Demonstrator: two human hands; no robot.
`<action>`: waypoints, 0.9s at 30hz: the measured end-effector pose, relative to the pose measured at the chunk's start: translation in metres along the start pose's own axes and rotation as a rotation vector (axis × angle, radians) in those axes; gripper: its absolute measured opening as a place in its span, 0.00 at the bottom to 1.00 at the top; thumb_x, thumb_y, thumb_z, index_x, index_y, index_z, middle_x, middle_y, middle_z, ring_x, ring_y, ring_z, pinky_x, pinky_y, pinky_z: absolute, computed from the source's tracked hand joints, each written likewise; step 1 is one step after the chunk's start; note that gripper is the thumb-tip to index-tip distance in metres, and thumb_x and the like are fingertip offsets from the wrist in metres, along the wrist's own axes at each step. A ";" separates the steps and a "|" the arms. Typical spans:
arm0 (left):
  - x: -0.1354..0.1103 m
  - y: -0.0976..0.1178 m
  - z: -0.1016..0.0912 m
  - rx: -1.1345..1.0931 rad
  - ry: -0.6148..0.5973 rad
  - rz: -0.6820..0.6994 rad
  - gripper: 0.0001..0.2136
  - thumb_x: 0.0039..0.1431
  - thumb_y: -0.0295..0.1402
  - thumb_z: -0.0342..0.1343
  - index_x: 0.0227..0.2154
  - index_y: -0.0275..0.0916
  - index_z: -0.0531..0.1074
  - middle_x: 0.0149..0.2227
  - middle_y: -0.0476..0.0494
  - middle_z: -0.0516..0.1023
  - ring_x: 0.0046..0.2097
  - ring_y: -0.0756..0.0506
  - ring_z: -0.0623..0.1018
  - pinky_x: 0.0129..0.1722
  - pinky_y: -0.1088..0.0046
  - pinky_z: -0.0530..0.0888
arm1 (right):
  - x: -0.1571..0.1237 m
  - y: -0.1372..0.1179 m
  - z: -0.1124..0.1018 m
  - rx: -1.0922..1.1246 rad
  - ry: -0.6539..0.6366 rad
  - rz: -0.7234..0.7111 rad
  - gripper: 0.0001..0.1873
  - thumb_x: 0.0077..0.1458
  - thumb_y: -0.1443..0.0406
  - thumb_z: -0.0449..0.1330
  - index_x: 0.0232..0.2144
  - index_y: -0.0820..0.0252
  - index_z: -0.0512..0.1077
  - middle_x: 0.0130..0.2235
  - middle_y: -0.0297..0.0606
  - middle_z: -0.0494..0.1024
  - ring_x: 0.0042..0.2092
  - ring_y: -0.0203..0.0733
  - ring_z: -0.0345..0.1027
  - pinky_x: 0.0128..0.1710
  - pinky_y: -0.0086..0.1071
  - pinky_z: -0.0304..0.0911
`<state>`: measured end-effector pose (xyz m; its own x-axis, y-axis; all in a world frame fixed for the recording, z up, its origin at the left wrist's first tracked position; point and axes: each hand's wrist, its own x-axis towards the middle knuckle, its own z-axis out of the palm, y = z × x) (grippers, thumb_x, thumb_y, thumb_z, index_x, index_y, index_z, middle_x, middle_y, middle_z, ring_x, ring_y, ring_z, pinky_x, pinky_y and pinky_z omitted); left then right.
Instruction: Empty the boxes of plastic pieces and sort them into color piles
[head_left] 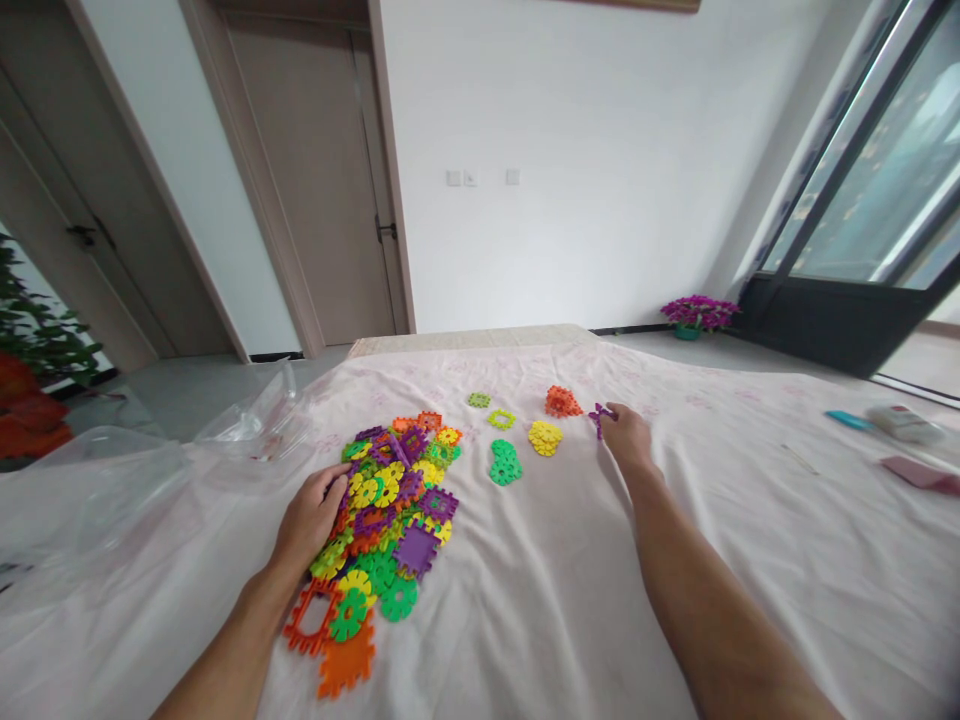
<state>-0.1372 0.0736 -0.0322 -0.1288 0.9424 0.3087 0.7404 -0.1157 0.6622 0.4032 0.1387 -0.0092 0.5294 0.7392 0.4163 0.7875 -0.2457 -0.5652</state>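
A mixed pile of plastic interlocking toy pieces (386,485) lies on the sheet, some square and some flower-shaped, in purple, yellow, green and orange. My left hand (313,510) rests against the pile's left side, its fingers loosely bent and partly hidden among the pieces. Farther right, my right hand (628,435) pinches a purple interlocking piece (598,418), seen nearly edge-on. Beside that piece sits a small heap of orange pieces (561,401). Nearby are yellow flower pieces (545,437), green flower pieces (505,463), a lime ring-like piece (501,419) and a lime-green piece (479,400).
The pieces lie on a wrinkled pale pink sheet (570,600). Clear plastic bags (255,425) are spread at the left. At the right edge are a light blue object (849,419), a white package (904,423) and a pink item (921,474).
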 end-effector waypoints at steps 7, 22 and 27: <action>0.000 0.001 0.000 0.012 -0.016 -0.013 0.23 0.62 0.47 0.43 0.49 0.41 0.73 0.53 0.42 0.75 0.56 0.41 0.73 0.59 0.62 0.67 | -0.006 -0.030 -0.006 0.130 0.054 -0.045 0.21 0.54 0.66 0.54 0.48 0.63 0.77 0.46 0.48 0.78 0.42 0.46 0.74 0.48 0.37 0.64; 0.003 -0.009 0.005 -0.019 -0.015 0.005 0.23 0.62 0.47 0.43 0.50 0.40 0.73 0.53 0.42 0.75 0.56 0.41 0.72 0.60 0.64 0.65 | -0.161 -0.172 0.010 0.142 -0.879 -0.689 0.22 0.45 0.49 0.67 0.40 0.54 0.79 0.41 0.36 0.78 0.39 0.40 0.70 0.32 0.27 0.56; 0.002 -0.005 0.002 -0.020 -0.019 -0.003 0.23 0.62 0.46 0.43 0.50 0.40 0.73 0.53 0.41 0.75 0.56 0.41 0.72 0.60 0.63 0.65 | -0.164 -0.169 0.022 0.316 -0.962 -0.562 0.15 0.43 0.58 0.69 0.34 0.59 0.76 0.31 0.32 0.77 0.31 0.34 0.66 0.27 0.25 0.54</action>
<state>-0.1398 0.0767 -0.0369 -0.1184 0.9487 0.2932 0.7265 -0.1185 0.6769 0.1761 0.0733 0.0024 -0.4358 0.8996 0.0280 0.6497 0.3360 -0.6819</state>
